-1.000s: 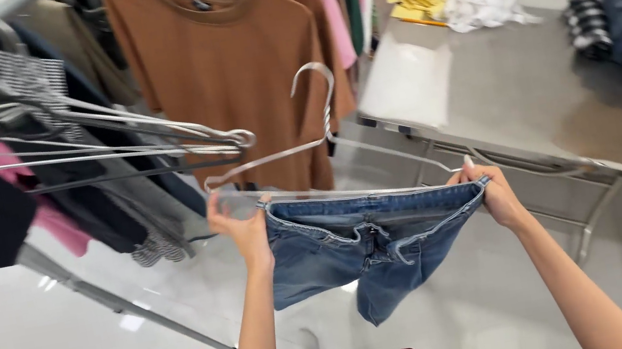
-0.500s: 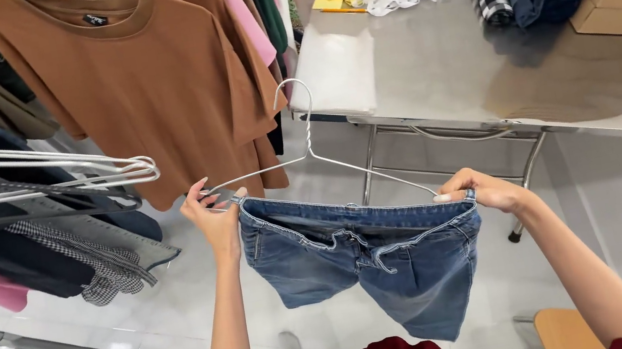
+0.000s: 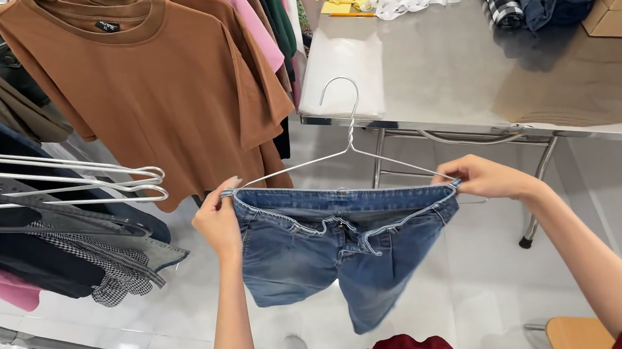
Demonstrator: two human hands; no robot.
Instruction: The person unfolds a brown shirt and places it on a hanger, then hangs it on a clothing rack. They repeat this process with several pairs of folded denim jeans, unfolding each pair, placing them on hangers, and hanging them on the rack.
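between both hands' pinching fingers [image 3: 223, 200], faded denim shorts [image 3: 340, 242] on thin wire hanger [image 3: 346, 130]

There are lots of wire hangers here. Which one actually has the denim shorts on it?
The silver hanger between both hands, its hook pointing up toward the steel table. The denim shorts hang from it; the others at left jut bare from the rack.

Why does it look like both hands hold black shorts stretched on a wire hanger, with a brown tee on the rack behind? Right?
Not quite: the shorts are blue denim, as the head view shows. Left hand and right hand do stretch them on the hanger; the brown tee is behind.
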